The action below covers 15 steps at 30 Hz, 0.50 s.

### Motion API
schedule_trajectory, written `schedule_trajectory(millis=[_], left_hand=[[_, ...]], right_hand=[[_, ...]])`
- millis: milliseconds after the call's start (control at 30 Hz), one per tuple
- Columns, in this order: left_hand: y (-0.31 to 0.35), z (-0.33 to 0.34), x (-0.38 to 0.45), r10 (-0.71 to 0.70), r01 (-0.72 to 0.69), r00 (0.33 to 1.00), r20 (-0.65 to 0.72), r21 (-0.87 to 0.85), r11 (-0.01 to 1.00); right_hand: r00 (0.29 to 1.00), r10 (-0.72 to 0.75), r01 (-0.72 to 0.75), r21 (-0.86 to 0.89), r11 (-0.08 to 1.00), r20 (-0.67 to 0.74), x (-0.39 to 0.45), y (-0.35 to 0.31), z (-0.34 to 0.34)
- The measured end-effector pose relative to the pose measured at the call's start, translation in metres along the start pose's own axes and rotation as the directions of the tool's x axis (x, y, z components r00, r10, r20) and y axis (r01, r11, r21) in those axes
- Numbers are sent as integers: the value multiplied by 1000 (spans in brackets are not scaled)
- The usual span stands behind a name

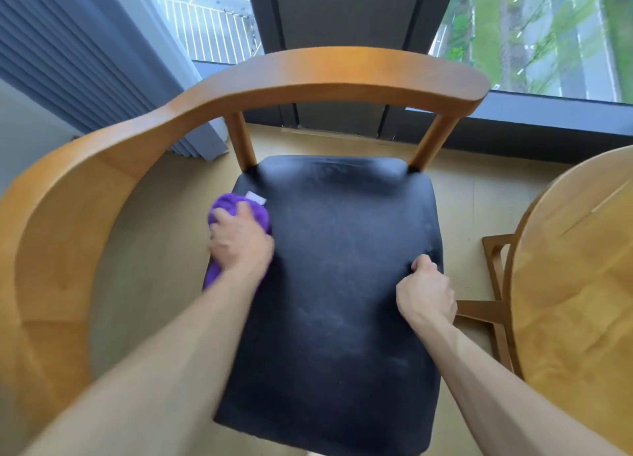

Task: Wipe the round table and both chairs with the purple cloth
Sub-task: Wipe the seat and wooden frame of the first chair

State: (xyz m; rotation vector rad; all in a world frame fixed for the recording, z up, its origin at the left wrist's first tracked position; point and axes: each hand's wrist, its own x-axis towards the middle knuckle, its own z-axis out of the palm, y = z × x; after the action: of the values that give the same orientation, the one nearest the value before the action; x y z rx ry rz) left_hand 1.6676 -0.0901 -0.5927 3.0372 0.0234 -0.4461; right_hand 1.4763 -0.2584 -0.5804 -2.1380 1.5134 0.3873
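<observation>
A wooden armchair (308, 75) with a curved back rail and a black padded seat (342, 267) fills the middle of the view. My left hand (239, 239) holds the bunched purple cloth (236, 205) against the seat's left edge; a white label shows at the cloth's far end. My right hand (426, 294) grips the seat's right edge, fingers curled over the side. The round wooden table (579, 284) stands at the right.
Part of a wooden frame (493, 305) stands on the floor between the chair and the table. Behind the chair is a floor-level window (548, 27) with a dark pillar. Grey curtains (85, 61) hang at the left.
</observation>
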Motion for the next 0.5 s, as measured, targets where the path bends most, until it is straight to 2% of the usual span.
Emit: schedule_trajectory(millis=[67,100,167,200,300,333,367,400,500], left_hand=[[59,19,-45,217,-217,976,20,-6,976],[86,31,-72,365,-363,930,52,-33,931],[124,50,-120,644,-638,750,151,-92,764],[133,56,-131,732,-729,658,177,-94,678],[117,47,-106,864,-874,474,172,-29,485],[103,42,-88,888,-901,431,159,17,434],[86,35,-67,889,-901,433,147,50,431],[67,26,-44,862,-873,487,137,72,482],[5,-6,23,643,-647,763,68,73,759]], right_hand=[[999,39,-39,42,998,14,3,-2,0],[997,70,-72,79,994,31,5,0,-2],[990,131,-138,163,977,56,12,7,-9],[987,152,-161,197,967,60,15,11,-14],[984,152,-169,239,956,89,19,19,-25],[982,161,-180,252,951,95,20,19,-26],[979,178,-199,271,942,102,20,17,-25],[975,193,-217,285,934,108,19,16,-23],[974,195,-219,264,939,111,14,13,-17]])
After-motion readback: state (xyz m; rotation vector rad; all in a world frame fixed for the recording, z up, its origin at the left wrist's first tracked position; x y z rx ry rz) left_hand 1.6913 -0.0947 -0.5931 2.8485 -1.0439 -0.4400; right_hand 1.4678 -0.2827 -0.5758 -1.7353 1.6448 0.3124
